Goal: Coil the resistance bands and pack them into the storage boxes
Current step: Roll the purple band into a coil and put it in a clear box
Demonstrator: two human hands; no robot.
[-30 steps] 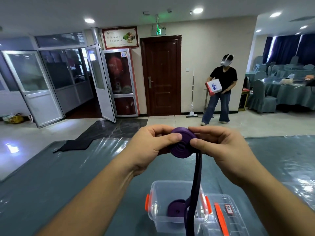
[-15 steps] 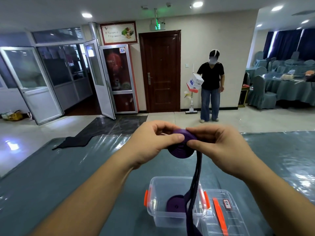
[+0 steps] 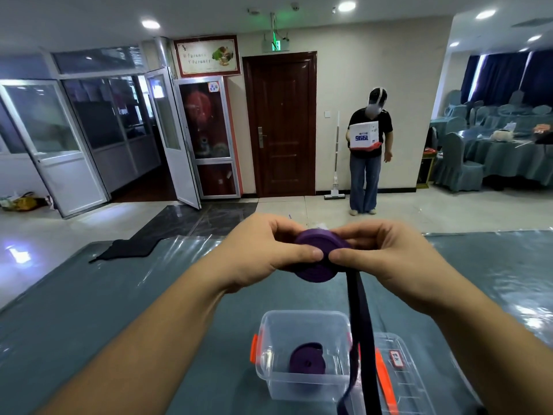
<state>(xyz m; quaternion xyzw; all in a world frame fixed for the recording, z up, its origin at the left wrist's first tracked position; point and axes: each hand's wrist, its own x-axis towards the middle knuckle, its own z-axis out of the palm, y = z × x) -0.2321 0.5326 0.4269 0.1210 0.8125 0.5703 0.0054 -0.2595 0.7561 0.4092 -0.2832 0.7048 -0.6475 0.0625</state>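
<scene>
Here both forearms reach forward and converge above the table (image 3: 89, 310), meeting at a half-wound purple resistance band (image 3: 321, 256) held in the air between them. The left hand (image 3: 263, 253) comes in from the lower left with its wrist slightly bent; its thumb lies across the near face of the coil and its fingers curl over the far side, so it grips the roll. The right hand (image 3: 386, 259) mirrors it from the right, thumb tip pressed on the coil just beside the left thumb, fingers bent round the top edge, pinching the roll as well. The unwound tail (image 3: 360, 339) of the band hangs straight down from under the right thumb, crossing in front of the clear storage box (image 3: 269, 330) and running out of the bottom of the view. That box stands open on the table below the hands, orange latches at its sides, with a second coiled purple band (image 3: 306, 361) lying flat on its floor. Its clear lid (image 3: 410, 381) lies just beside it on the right
</scene>
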